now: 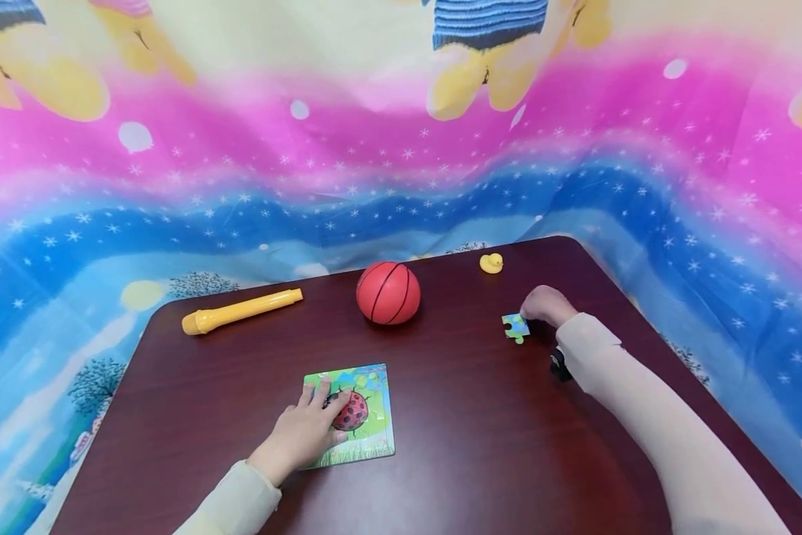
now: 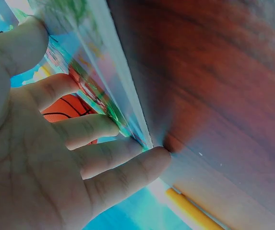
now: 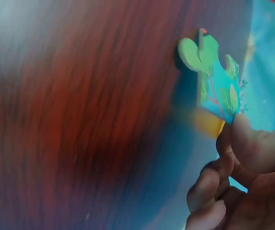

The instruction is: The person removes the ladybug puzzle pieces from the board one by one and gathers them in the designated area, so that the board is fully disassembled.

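A square ladybug jigsaw puzzle (image 1: 377, 427) lies flat near the front of the dark table. My left hand (image 1: 305, 431) rests on its left side, fingers fairly straight and spread over the ladybug. In the left wrist view, the fingertips of the left hand (image 2: 94, 129) reach along the puzzle's edge (image 2: 120, 62). Off to the right, my right hand (image 1: 546, 305) pinches a loose green and blue jigsaw piece (image 1: 516, 327) by one corner. The right wrist view shows the thumb (image 3: 252, 148) against that corner, with the piece's knobs pointing away from the hand.
A red toy basketball (image 1: 388, 293) sits at the back middle. To its left lies a yellow toy microphone (image 1: 240, 310), and a small yellow rubber duck (image 1: 490, 263) stands at the back right. A printed cloth (image 1: 347, 200) hangs behind the table (image 1: 454, 416).
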